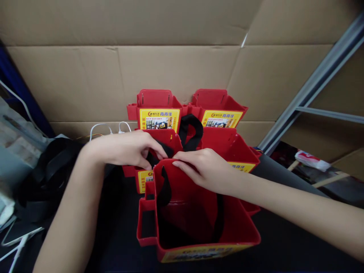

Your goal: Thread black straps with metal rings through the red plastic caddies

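Observation:
An open red plastic box (199, 227) with a yellow label stands closest to me on the dark table. A black webbing strap (164, 189) passes through a slot in its raised back wall and hangs inside. At that slot, my left hand (133, 149) is closed, thumb and fingers pinching the strap behind the wall; the fingertips are partly hidden. With thumb in front and fingers behind, my right hand (204, 168) grips the top edge of the same wall. A second dark strap length hangs down inside on the right.
Several similar red boxes (155, 99) stand behind, with a looped black strap (192, 131) between them. Bundled black webbing (48, 170) lies left, near white cables (99, 126). Cardboard (176, 72) lines the back; a metal frame (309, 91) slants at right.

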The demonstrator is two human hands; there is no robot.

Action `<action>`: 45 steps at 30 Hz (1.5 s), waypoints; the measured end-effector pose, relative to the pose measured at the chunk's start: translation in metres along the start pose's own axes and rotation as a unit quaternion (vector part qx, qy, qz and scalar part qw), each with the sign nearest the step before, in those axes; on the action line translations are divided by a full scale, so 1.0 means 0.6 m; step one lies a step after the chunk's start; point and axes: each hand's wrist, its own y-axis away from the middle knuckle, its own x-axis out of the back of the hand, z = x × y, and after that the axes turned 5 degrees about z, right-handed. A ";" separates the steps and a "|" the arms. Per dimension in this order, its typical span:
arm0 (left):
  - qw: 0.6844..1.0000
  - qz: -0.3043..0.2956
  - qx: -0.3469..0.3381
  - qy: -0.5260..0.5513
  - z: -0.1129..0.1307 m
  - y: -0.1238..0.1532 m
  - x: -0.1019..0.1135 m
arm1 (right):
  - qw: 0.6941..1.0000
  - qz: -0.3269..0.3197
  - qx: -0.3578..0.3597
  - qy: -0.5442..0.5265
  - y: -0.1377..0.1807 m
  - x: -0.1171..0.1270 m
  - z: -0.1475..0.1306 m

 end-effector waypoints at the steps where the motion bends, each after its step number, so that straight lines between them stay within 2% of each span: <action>1: 1.000 -0.026 -0.012 0.010 0.007 -0.011 -0.007 | 1.000 -0.001 0.001 -0.002 0.000 0.000 0.000; 3: 1.000 -0.022 -0.006 0.011 0.002 -0.028 -0.016 | 1.000 0.002 0.003 -0.006 0.001 0.000 -0.001; 4: 1.000 0.014 0.015 -0.004 -0.010 -0.032 -0.017 | 1.000 0.004 0.002 -0.004 0.001 0.000 -0.001; 5: 0.996 0.073 0.046 -0.027 -0.025 -0.032 -0.016 | 1.000 0.006 0.001 0.000 0.001 0.000 -0.001; 7: 0.964 0.219 0.126 -0.078 -0.058 -0.023 -0.007 | 1.000 0.011 0.000 0.009 0.001 -0.001 -0.001; 8: 0.945 0.270 0.160 -0.094 -0.070 -0.016 -0.002 | 1.000 0.012 0.001 0.012 0.002 -0.002 -0.001; 9: 0.935 0.291 0.178 -0.098 -0.078 -0.007 0.003 | 1.000 0.012 0.002 0.015 0.002 -0.003 -0.001; 10: 0.938 0.284 0.179 -0.090 -0.080 0.000 0.007 | 1.000 0.012 0.003 0.020 0.002 -0.003 -0.001; 11: 0.951 0.253 0.161 -0.076 -0.076 0.005 0.009 | 1.000 0.011 0.004 0.025 0.002 -0.004 -0.001; 14: 0.989 0.128 0.067 -0.027 -0.040 0.000 0.001 | 0.999 0.010 0.001 0.039 0.002 -0.004 -0.001; 18: 0.999 0.023 -0.031 0.032 0.000 -0.039 -0.023 | 0.999 0.022 0.009 0.026 0.002 -0.003 -0.002; 20: 0.996 -0.030 -0.055 0.064 -0.004 -0.051 -0.028 | 1.000 0.015 0.009 0.020 0.002 -0.002 -0.002; 22: 0.997 -0.040 -0.030 0.067 -0.023 -0.052 -0.025 | 1.000 0.005 0.006 0.026 0.002 -0.002 -0.002; 25: 0.995 0.060 0.075 -0.018 -0.063 -0.036 -0.011 | 0.999 0.005 0.007 0.043 0.003 -0.002 -0.001; 28: 0.971 0.162 0.146 -0.096 -0.088 -0.020 -0.001 | 0.999 0.007 0.010 0.042 0.003 -0.004 0.000; 32: 0.950 0.240 0.178 -0.094 -0.088 -0.014 0.000 | 0.999 0.010 0.005 0.032 0.004 -0.008 0.000; 35: 0.916 0.330 0.220 -0.061 -0.078 -0.010 0.001 | 1.000 0.011 -0.002 0.016 0.005 -0.005 -0.002; 37: 0.904 0.373 0.209 -0.012 -0.070 -0.003 0.004 | 1.000 0.000 -0.018 -0.018 0.002 0.005 -0.002; 39: 0.911 0.388 0.136 0.038 -0.060 0.002 0.008 | 0.993 -0.029 -0.056 -0.096 -0.008 0.018 -0.001; 41: 0.919 0.388 0.020 0.061 -0.045 0.004 0.009 | 0.964 -0.069 -0.121 -0.228 -0.025 0.032 0.003; 42: 0.918 0.389 -0.036 0.062 -0.036 0.002 0.008 | 0.933 -0.091 -0.158 -0.311 -0.036 0.036 0.005; 43: 0.915 0.389 -0.083 0.061 -0.026 -0.002 0.007 | 0.890 -0.112 -0.190 -0.398 -0.049 0.039 0.008; 45: 0.912 0.382 -0.136 0.062 -0.006 -0.013 0.001 | 0.782 -0.134 -0.223 -0.566 -0.076 0.040 0.015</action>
